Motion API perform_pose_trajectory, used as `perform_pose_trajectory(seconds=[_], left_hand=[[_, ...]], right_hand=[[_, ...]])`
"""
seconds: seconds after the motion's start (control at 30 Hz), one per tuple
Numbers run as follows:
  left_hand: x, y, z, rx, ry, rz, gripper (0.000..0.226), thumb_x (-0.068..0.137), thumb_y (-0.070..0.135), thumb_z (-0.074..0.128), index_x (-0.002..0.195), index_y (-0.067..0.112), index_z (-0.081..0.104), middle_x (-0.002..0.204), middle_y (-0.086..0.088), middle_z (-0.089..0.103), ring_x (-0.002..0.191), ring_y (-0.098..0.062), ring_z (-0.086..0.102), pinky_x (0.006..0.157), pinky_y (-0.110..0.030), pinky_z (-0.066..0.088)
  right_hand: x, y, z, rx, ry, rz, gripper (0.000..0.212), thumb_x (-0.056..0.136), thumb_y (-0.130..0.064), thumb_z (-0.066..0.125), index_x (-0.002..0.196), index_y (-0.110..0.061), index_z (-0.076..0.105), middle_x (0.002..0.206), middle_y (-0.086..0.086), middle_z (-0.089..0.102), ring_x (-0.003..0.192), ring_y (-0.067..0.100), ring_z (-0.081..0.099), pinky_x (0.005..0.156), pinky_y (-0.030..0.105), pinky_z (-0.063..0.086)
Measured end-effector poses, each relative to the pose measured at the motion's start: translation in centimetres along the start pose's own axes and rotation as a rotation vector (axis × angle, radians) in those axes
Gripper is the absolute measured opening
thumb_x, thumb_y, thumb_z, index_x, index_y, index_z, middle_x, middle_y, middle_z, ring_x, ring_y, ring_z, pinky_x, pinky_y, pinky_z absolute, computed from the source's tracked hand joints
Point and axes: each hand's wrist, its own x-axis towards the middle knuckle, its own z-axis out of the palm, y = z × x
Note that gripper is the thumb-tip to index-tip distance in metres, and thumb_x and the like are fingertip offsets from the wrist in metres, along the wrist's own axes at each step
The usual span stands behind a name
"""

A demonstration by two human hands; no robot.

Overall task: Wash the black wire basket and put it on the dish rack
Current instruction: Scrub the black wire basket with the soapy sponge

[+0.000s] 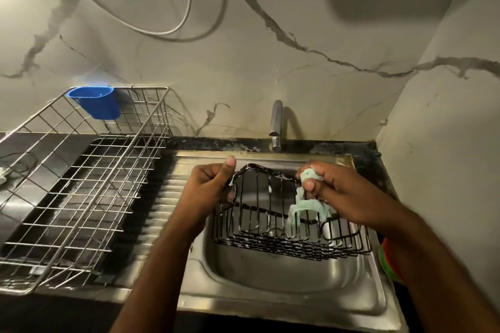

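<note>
Over the stainless steel sink, the black wire basket lies long axis left-right; the left hand grips its left rim, the right hand pinches a soapy pale green scrubbing net against its far-right rim; the steel wire dish rack waits left, nearer the left hand

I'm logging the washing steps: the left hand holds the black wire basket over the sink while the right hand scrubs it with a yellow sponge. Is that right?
Not quite. The head view shows the right hand scrubbing with a pale green cloth, not a yellow sponge. The rest stands: the left hand holds the black wire basket over the sink.
</note>
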Motion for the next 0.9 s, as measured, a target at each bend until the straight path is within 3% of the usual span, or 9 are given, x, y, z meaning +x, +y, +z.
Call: perform_pose_trajectory(seconds=[0.07, 0.1, 0.2, 0.3, 0.43, 0.57, 0.7, 0.83, 0.9], left_hand=[[-0.1, 0.4, -0.5, 0.078, -0.025, 0.060, 0.071, 0.101, 0.066, 0.034, 0.094, 0.009, 0.075, 0.092, -0.007, 0.078, 0.096, -0.021, 0.073, 0.083, -0.028, 0.050], [-0.4, 0.9, -0.5, 0.100, -0.061, 0.110, 0.072, 0.102, 0.068, 0.029, 0.100, 0.013, 0.075, 0.098, -0.002, 0.078, 0.101, -0.016, 0.073, 0.086, -0.028, 0.053], [-1.3, 2.6, 0.7, 0.380, -0.211, 0.187, 0.054, 0.093, 0.072, 0.047, 0.087, 0.024, 0.070, 0.075, 0.008, 0.071, 0.070, -0.003, 0.066, 0.064, -0.020, 0.051], [-1.0, 2.7, 1.3, 0.696, -0.152, 0.207, 0.042, 0.086, 0.060, 0.070, 0.069, 0.023, 0.063, 0.051, 0.010, 0.055, 0.048, -0.001, 0.048, 0.049, -0.013, 0.035], [-0.7, 2.5, 0.7, 0.551, -0.144, 0.137, 0.037, 0.081, 0.045, 0.082, 0.060, 0.019, 0.066, 0.047, 0.010, 0.055, 0.044, -0.001, 0.045, 0.048, -0.013, 0.036], [-0.6, 2.1, -0.2, 0.433, -0.076, 0.051, 0.043, 0.068, 0.050, 0.085, 0.062, 0.009, 0.071, 0.062, -0.008, 0.070, 0.061, -0.029, 0.065, 0.068, -0.037, 0.058], [-0.7, 2.0, -1.0, 0.384, -0.027, 0.001, 0.040, 0.068, 0.041, 0.089, 0.060, 0.007, 0.071, 0.052, -0.001, 0.062, 0.051, -0.010, 0.051, 0.064, -0.029, 0.051], [-0.9, 2.3, -0.2, 0.323, -0.018, -0.028, 0.036, 0.070, 0.031, 0.090, 0.062, 0.001, 0.072, 0.049, 0.003, 0.060, 0.048, -0.006, 0.049, 0.056, -0.016, 0.045], [-0.9, 2.4, 0.1, 0.297, -0.011, -0.008, 0.033, 0.069, 0.033, 0.090, 0.062, 0.005, 0.074, 0.053, -0.006, 0.064, 0.051, -0.011, 0.051, 0.056, -0.021, 0.044]], right_hand=[[0.6, 0.1, 0.9, -0.089, -0.002, 0.046, 0.015, 0.101, -0.035, 0.050, 0.096, -0.029, 0.062, 0.080, -0.006, 0.064, 0.073, 0.006, 0.060, 0.066, 0.026, 0.050], [0.9, 0.2, 1.4, -0.165, -0.004, 0.064, 0.014, 0.101, -0.038, 0.051, 0.098, -0.030, 0.062, 0.081, -0.008, 0.065, 0.076, 0.004, 0.061, 0.066, 0.028, 0.051], [1.7, -0.2, 3.3, -0.291, 0.019, 0.057, 0.015, 0.099, -0.043, 0.053, 0.099, -0.031, 0.061, 0.084, -0.012, 0.065, 0.078, 0.001, 0.060, 0.068, 0.032, 0.052], [2.2, -0.4, 4.4, -0.285, 0.042, 0.022, 0.011, 0.098, -0.040, 0.055, 0.095, -0.030, 0.059, 0.081, -0.012, 0.063, 0.076, 0.003, 0.059, 0.069, 0.038, 0.052], [2.2, -0.2, 4.7, -0.261, 0.013, 0.012, 0.005, 0.098, -0.037, 0.058, 0.096, -0.034, 0.061, 0.083, -0.014, 0.064, 0.079, 0.002, 0.060, 0.069, 0.035, 0.051], [1.0, 0.4, 2.6, -0.289, -0.038, 0.075, 0.015, 0.096, -0.041, 0.058, 0.104, -0.034, 0.067, 0.093, -0.015, 0.069, 0.086, -0.001, 0.063, 0.078, 0.034, 0.055], [-0.2, 0.3, 0.6, -0.280, -0.185, 0.176, 0.016, 0.097, -0.039, 0.059, 0.103, -0.029, 0.069, 0.092, -0.009, 0.070, 0.085, 0.003, 0.064, 0.081, 0.037, 0.055], [0.6, -1.4, 2.9, -0.340, -0.069, 0.097, 0.024, 0.098, -0.043, 0.054, 0.117, -0.034, 0.067, 0.104, -0.018, 0.068, 0.090, -0.004, 0.060, 0.082, 0.028, 0.052], [1.2, -2.3, 4.8, -0.335, -0.016, 0.027, 0.024, 0.099, -0.040, 0.052, 0.115, -0.029, 0.066, 0.101, -0.017, 0.063, 0.086, -0.004, 0.056, 0.077, 0.025, 0.048]])
